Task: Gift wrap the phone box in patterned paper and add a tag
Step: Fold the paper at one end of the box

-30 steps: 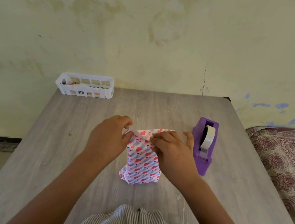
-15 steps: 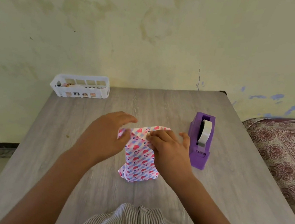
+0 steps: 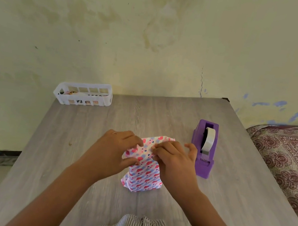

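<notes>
The phone box (image 3: 143, 176), covered in white paper with pink and blue hearts, stands upright on the grey wooden table (image 3: 84, 142). At its top end the loose paper is being folded down. My left hand (image 3: 115, 150) grips the left side of that top, thumb in front and fingers over the flap. My right hand (image 3: 172, 159) pinches the paper flap at the top right with curled fingertips. The box itself is hidden inside the paper.
A purple tape dispenser (image 3: 204, 147) with a white roll stands just right of my right hand. A white slotted basket (image 3: 84, 93) holding small items sits at the table's far left corner. A patterned maroon cloth (image 3: 289, 158) lies beyond the right edge.
My left hand has spread from a pinch at the top edge to gripping the box's upper left side. The top flap has come down flatter. My right hand keeps its pinch.
</notes>
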`<action>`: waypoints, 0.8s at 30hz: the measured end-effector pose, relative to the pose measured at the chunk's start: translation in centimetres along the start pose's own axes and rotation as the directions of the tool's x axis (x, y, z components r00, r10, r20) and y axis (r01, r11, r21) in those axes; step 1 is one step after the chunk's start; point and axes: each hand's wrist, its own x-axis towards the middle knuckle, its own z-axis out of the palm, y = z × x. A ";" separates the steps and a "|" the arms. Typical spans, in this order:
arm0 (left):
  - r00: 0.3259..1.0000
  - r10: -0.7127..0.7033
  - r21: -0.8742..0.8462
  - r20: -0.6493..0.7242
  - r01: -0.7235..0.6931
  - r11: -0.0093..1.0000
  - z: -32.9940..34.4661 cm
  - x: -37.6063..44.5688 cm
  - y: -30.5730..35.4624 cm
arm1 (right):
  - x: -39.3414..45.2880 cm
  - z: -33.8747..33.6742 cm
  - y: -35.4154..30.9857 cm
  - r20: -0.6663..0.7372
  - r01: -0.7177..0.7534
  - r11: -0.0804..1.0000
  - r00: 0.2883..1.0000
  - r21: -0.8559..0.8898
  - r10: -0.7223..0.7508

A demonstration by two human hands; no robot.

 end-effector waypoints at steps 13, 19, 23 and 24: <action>0.999 0.046 0.253 0.011 -0.047 0.966 2.6 1.1 1.6 | -1.5 0.2 0.5 -0.091 0.049 0.999 0.995 -0.016 -0.051; 0.997 0.080 0.133 -0.014 -0.077 0.988 3.3 0.4 1.1 | -1.4 -0.2 0.9 0.052 0.117 0.993 0.992 -0.017 -0.116; 0.998 0.062 0.113 -0.005 -0.061 0.992 3.1 0.5 1.2 | -1.0 -0.7 1.9 0.170 0.144 0.987 0.977 -0.071 -0.131; 0.999 0.053 0.120 -0.006 -0.052 0.991 3.2 0.6 1.2 | -0.9 -0.7 2.1 0.177 0.131 0.990 0.977 -0.060 -0.118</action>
